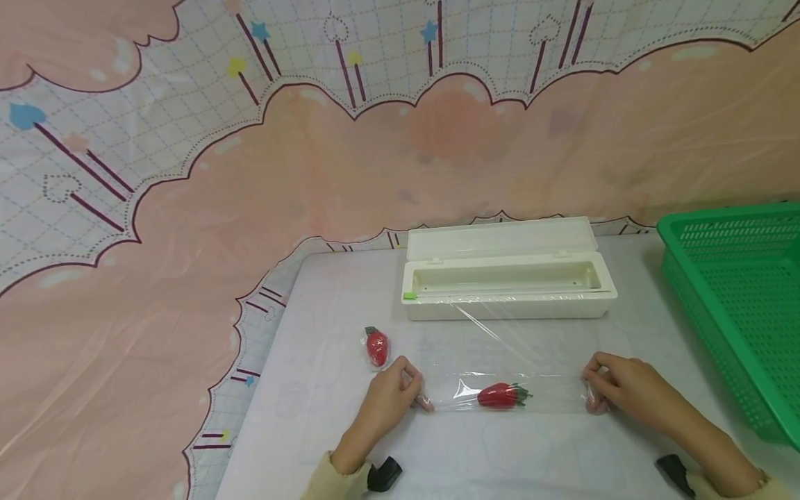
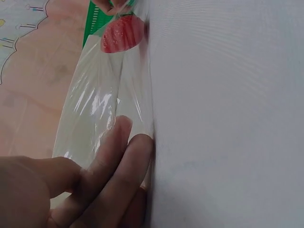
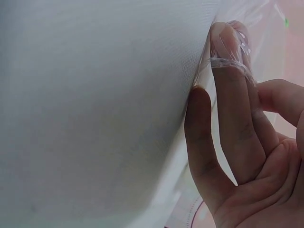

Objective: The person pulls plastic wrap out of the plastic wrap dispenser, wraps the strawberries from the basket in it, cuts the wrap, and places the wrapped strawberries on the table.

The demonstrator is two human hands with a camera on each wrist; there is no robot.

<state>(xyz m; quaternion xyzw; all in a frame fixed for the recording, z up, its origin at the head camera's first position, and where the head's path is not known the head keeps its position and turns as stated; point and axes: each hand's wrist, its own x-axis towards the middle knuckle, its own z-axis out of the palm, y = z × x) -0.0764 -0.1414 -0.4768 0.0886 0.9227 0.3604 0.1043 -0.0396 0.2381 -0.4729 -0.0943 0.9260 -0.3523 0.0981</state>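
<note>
A sheet of clear cling film [image 1: 556, 394] stretches from the white box toward the table's front, its near part forming a band around or over a red strawberry [image 1: 498, 396] with green leaves. At the band's left end, my left hand [image 1: 389, 394] pinches the film between thumb and fingers. My right hand [image 1: 634, 390] holds the opposite end, and in the right wrist view the film wraps over its fingertips [image 3: 223, 42]. The left wrist view shows the strawberry [image 2: 122, 35] through the film. Beside my left hand lies a second strawberry [image 1: 377, 347], wrapped in film.
Behind the film stands a white cling film box [image 1: 509, 309], lid raised, with a green slider [image 1: 409, 296] at its left front. A green plastic basket [image 1: 700, 305] occupies the right side. Patterned cloth [image 1: 350, 167] hangs behind the white table [image 1: 325, 298].
</note>
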